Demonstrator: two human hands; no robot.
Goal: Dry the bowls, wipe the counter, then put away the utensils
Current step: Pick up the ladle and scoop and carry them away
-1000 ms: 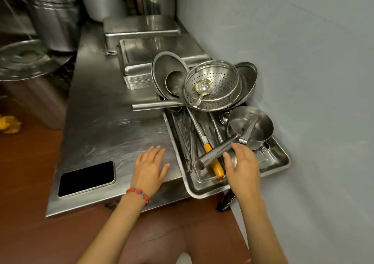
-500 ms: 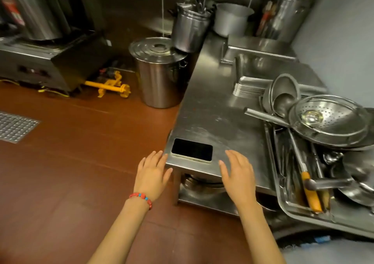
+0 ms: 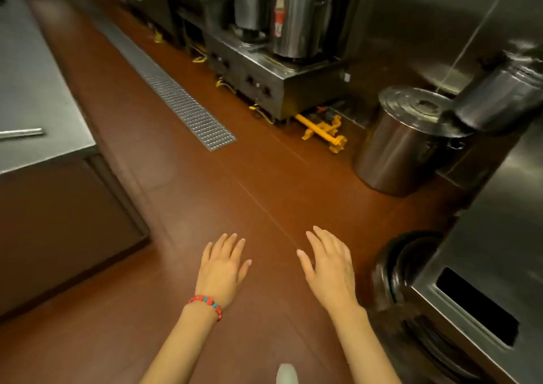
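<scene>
My left hand (image 3: pixel 221 269), with a red bead bracelet at the wrist, hovers over the red-brown floor with fingers spread and holds nothing. My right hand (image 3: pixel 330 264) is beside it, also flat, fingers straight and empty. The steel counter (image 3: pixel 496 222) shows only as a corner at the right edge, with a dark phone (image 3: pixel 477 305) lying on it. The tray of utensils and the bowls are out of view.
A large lidded steel pot (image 3: pixel 402 139) stands on the floor by the counter. Stoves with tall pots (image 3: pixel 291 16) line the far side. A floor drain grate (image 3: pixel 182 101) runs diagonally. Another steel table (image 3: pixel 32 95) is at the left. Dark round pans (image 3: pixel 402 266) sit under the counter.
The view has swung left, away from the utensil tray and counter, onto the open floor. Both hands left the counter edge and now hover over the floor, still empty.
</scene>
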